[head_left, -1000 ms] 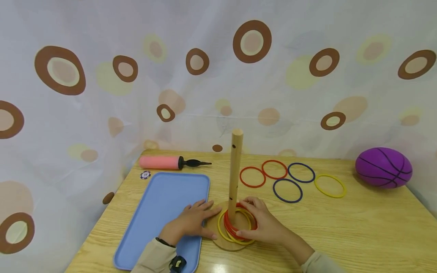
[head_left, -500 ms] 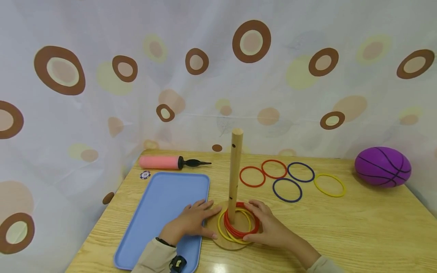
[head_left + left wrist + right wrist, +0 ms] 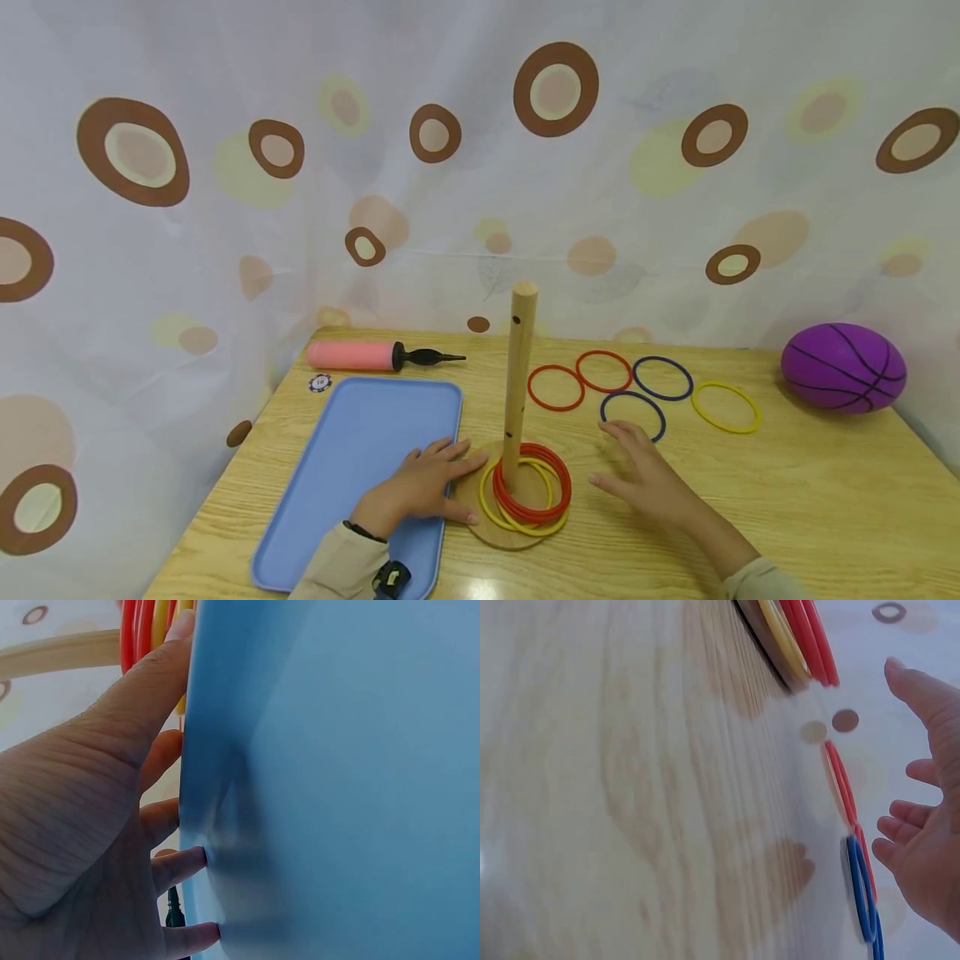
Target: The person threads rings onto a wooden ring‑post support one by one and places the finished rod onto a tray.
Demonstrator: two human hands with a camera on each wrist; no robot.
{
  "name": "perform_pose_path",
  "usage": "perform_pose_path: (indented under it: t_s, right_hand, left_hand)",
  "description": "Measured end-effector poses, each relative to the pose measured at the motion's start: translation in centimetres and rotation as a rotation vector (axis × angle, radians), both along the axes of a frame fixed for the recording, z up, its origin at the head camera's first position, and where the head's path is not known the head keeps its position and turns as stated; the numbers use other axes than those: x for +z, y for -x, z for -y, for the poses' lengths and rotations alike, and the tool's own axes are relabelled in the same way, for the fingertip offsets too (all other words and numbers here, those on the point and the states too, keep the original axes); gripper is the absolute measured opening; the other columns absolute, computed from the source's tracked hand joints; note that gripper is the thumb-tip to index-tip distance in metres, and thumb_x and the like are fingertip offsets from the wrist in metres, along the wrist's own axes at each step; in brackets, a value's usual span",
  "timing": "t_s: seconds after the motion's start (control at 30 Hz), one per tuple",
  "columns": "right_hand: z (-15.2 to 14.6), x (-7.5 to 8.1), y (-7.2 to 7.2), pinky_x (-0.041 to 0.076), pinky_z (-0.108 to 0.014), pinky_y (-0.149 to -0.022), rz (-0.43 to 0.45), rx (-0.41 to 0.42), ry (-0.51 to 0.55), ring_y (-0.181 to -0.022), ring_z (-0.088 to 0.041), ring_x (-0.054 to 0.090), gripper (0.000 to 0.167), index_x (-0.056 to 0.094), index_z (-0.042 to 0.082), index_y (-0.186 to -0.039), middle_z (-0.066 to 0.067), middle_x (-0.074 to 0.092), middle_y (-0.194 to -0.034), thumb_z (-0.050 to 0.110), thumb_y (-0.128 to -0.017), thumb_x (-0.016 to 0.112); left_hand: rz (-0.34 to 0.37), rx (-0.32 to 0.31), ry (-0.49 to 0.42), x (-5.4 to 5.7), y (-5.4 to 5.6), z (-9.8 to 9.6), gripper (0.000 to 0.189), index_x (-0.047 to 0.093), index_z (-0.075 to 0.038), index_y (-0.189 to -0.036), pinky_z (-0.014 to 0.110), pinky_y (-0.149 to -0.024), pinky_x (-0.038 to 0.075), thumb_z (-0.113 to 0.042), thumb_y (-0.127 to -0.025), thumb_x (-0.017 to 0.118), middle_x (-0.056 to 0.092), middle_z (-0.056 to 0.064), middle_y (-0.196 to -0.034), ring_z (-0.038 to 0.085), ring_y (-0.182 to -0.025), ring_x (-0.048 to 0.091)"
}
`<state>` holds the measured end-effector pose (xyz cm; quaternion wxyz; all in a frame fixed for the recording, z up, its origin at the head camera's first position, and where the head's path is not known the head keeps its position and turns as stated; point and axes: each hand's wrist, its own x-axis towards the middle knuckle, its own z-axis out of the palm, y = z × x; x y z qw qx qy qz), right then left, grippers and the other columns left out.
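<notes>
A wooden post (image 3: 519, 383) rises from a round wooden base (image 3: 504, 540). Red rings (image 3: 567, 487) and yellow rings (image 3: 483, 500) lie stacked around its foot. My left hand (image 3: 429, 483) lies with spread fingers at the left of the base, thumb and forefinger on its edge, the other fingers over the rim of the blue tray (image 3: 360, 467). My right hand (image 3: 648, 479), fingers extended and holding nothing, hovers right of the stack, its fingertips overlapping the near blue ring (image 3: 633, 393) in the head view. The right wrist view shows that hand (image 3: 930, 847) apart from the rings.
Behind the post lie two red rings (image 3: 556, 409), another blue ring (image 3: 662, 359) and a yellow ring (image 3: 725, 430). A purple ball (image 3: 843, 368) sits at the back right. At the back left are a pink hand pump (image 3: 352, 356) and a poker chip (image 3: 319, 382).
My right hand has let go of the red rings and moved right, away from the post. The red rings shifted slightly right on the stack. My left hand has stayed put.
</notes>
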<state>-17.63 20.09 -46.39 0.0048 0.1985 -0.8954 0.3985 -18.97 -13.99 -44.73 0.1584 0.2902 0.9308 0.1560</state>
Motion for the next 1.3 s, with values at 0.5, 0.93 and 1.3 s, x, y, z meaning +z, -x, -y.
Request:
perform_pose_path:
  t_s: [0.5,0.93,1.3]
  right_hand:
    - [-3.2,-1.1,3.5,0.032,-0.068,-0.084,-0.084,-0.311,-0.099,-0.122,-0.055,0.021,0.089,0.023,-0.007,-0.146,-0.037,0.022,-0.139,0.039,-0.086,0.069]
    - [-3.2,-1.9,5.3,0.031,-0.066,-0.087,-0.044,-0.339,-0.304,-0.117,-0.055,0.028,0.099,0.024,-0.007,-0.146,-0.036,0.031,-0.134,0.057,-0.082,0.065]
    - [-3.1,-2.2,5.7,0.033,-0.066,-0.086,-0.026,-0.362,-0.352,-0.116,-0.054,0.030,0.094,0.028,-0.003,-0.146,-0.035,0.030,-0.137,0.059,-0.084,0.061]
  left_hand:
    - [-0.012,-0.001,-0.002,-0.2,0.1,0.1,0.081,0.039,-0.024,-0.146,0.065,-0.101,0.025,-0.052,-0.077,0.071,0.031,0.010,-0.152,0.037,-0.139,0.023]
    - [0.007,0.002,0.002,0.0,0.0,0.1,0.081,0.039,-0.024,-0.147,0.064,-0.102,0.024,-0.052,-0.078,0.071,0.031,0.010,-0.152,0.036,-0.140,0.022]
    - [0.000,0.007,0.009,-0.2,0.1,0.1,0.081,0.039,-0.026,-0.147,0.064,-0.101,0.025,-0.053,-0.078,0.071,0.031,0.009,-0.152,0.035,-0.140,0.023]
